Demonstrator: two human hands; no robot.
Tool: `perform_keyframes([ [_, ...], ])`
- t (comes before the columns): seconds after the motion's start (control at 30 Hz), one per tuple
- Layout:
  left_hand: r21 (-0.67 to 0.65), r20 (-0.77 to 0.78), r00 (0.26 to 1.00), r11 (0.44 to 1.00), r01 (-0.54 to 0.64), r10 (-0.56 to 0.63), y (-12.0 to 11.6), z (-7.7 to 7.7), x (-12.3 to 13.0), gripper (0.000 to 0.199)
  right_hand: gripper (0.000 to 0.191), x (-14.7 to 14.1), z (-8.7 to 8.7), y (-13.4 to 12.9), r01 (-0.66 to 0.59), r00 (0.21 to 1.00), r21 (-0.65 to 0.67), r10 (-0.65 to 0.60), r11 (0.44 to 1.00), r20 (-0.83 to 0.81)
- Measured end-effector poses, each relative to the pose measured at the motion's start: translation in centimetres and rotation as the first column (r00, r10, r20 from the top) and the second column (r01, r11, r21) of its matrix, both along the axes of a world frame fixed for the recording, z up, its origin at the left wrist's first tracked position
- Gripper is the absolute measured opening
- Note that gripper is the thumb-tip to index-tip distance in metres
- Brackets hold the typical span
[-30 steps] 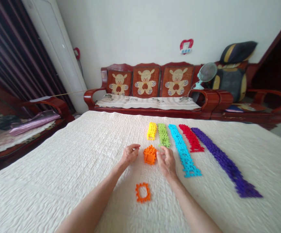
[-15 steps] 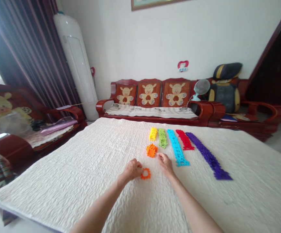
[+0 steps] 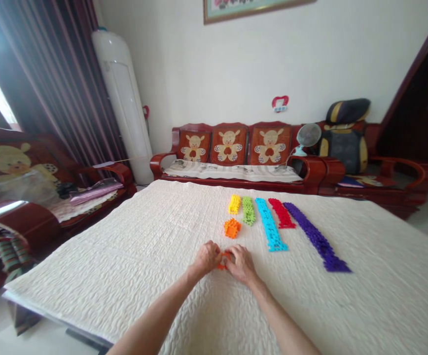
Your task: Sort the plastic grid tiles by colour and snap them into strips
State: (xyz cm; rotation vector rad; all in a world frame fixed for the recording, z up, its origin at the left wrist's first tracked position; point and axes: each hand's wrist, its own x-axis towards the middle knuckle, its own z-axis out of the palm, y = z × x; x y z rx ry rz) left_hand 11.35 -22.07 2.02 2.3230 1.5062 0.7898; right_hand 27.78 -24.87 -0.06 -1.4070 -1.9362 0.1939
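Since the last frame, my right hand [image 3: 240, 261] has left the side of the orange block [image 3: 231, 229] and joined my left hand [image 3: 207, 256] at the orange frame [image 3: 221, 266]. Both sets of fingers are pinched narrow on it, left ones on its left edge, right ones on its right. It's nearer me than the block, over the quilt-covered bench [image 3: 125, 256]. Beyond my right hand lie the blue strip [image 3: 271, 226] and purple strip [image 3: 316, 237].

There are five strips [image 3: 269, 225], one cluster [image 3: 231, 229], one frame [image 3: 222, 267]
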Motion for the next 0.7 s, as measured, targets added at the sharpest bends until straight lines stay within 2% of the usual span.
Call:
perform_keyframes([
  [0.13,0.038,0.112,0.992,0.998,0.046,-0.050,1.2,0.1,0.8,0.011,0.008,0.6,0.7,1.6,-0.036,0.983,-0.009,0.034,0.999,-0.182],
  [0.23,0.073,0.189,0.980,0.996,0.050,-0.063,2.5,0.4,1.6,0.014,0.006,0.8,1.4,2.7,-0.036,0.963,0.093,0.060,0.995,-0.264],
  [0.33,0.106,0.221,0.963,0.985,0.135,-0.156,3.2,0.1,1.5,0.011,0.009,1.1,1.3,2.8,-0.061,0.965,0.168,0.101,0.984,-0.241],
  [0.43,0.114,0.238,0.928,0.957,0.268,-0.288,3.3,-0.6,0.4,0.016,0.029,1.4,0.6,2.1,-0.086,0.973,0.147,0.115,0.985,-0.202],
  [0.53,0.095,0.241,0.927,0.958,0.271,-0.286,3.2,-0.9,-0.9,0.029,0.044,1.4,0.3,1.5,-0.043,0.982,0.099,0.061,0.994,-0.179],
  [0.6,0.060,0.214,0.939,0.963,0.262,-0.269,3.3,-0.6,-1.1,0.037,0.044,1.3,0.3,1.4,-0.025,0.988,0.062,0.034,0.998,-0.149],
  [0.7,0.002,0.158,0.935,0.947,0.321,-0.317,3.6,0.3,-0.6,0.041,0.040,1.2,0.3,1.5,-0.031,0.993,0.038,0.035,0.999,-0.113],
])
